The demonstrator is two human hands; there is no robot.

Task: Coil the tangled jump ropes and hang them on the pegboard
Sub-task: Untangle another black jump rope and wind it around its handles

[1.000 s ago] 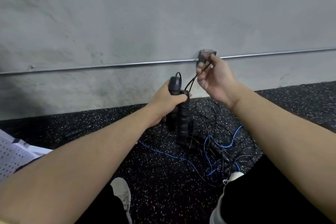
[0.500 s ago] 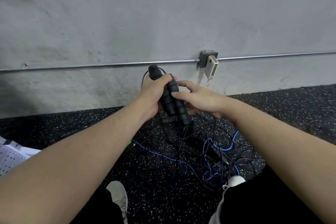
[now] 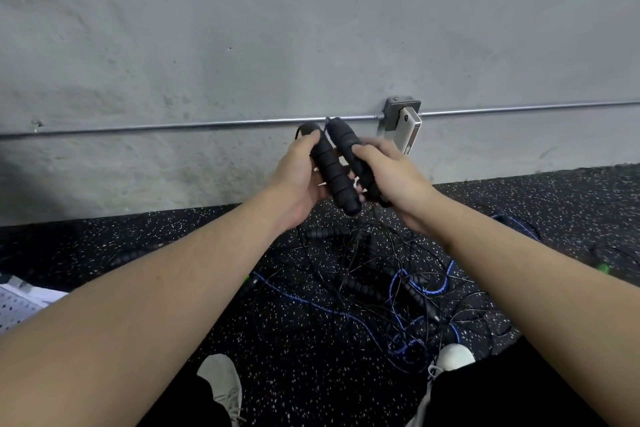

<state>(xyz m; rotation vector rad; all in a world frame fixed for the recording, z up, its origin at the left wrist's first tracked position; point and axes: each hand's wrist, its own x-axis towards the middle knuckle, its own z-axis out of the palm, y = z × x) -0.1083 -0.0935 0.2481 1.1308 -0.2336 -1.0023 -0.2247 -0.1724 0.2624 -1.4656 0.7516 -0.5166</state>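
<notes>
black ribbed handles (image 3: 332,170) | floor (image 3: 173,239) under them black, white-speckled | blue rope (image 3: 401,298) among black ropes (image 3: 349,253) on floor | white shoes (image 3: 221,381) | wall (image 3: 242,28) above floor grey

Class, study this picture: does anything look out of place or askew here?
Yes. On the speckled floor, black and blue jump ropes lie in one tangled heap instead of coiled. On the wall, a small box's cover hangs tilted off its mount.

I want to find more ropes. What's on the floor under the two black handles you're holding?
A tangled pile of thin black cords, a blue rope and loose black handles. Forearms cover its edges.
</notes>
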